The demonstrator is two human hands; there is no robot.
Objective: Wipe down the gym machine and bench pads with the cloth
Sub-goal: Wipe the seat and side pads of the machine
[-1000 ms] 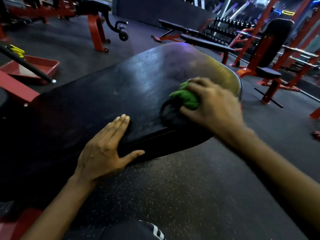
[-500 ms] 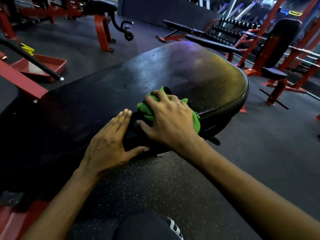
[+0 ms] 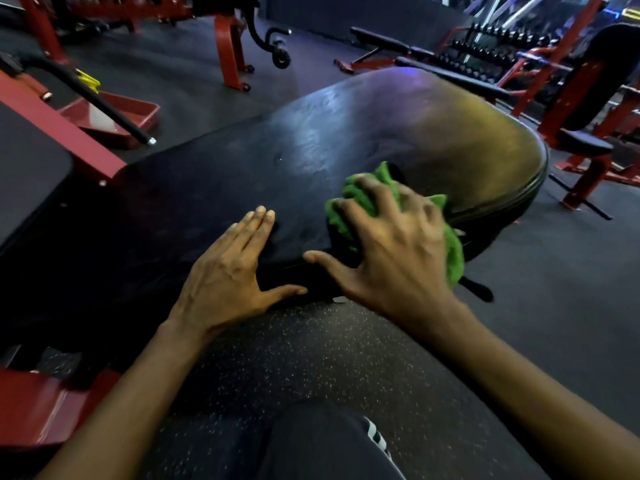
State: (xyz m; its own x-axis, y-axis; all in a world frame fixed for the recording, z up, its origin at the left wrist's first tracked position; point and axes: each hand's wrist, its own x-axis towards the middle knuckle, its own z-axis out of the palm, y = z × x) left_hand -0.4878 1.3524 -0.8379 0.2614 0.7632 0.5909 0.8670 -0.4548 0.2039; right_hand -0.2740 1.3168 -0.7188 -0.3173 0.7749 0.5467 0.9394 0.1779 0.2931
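On the near edge of the black padded desk (image 3: 311, 150), toward its rounded right end: green cloth (image 3: 454, 254), bunched up and mostly buried under the right grip (image 3: 394, 251), with only tufts peeking out ahead of the fingers and past the far side of the palm. Fingers of that grip spread wide and bent, clawing into the cloth and pressing it against the pad, thumb stretched out along the desk's side. Just beside it, not touching, the left grip (image 3: 228, 278): flat on the pad, fingers straight and pressed together, thumb hooked down over the edge. Both forearms cut off by the lower frame edge. Left part of the desk lost in shadow, its supports out of sight. Below, speckled rubber floor (image 3: 329, 358) and a dark trouser knee (image 3: 329, 445) with a white mark, partly cropped. Far behind, red machine frames (image 3: 228, 46), a flat bench (image 3: 381, 41) and a dumbbell rack (image 3: 502, 46), dim and too blurred for detail.
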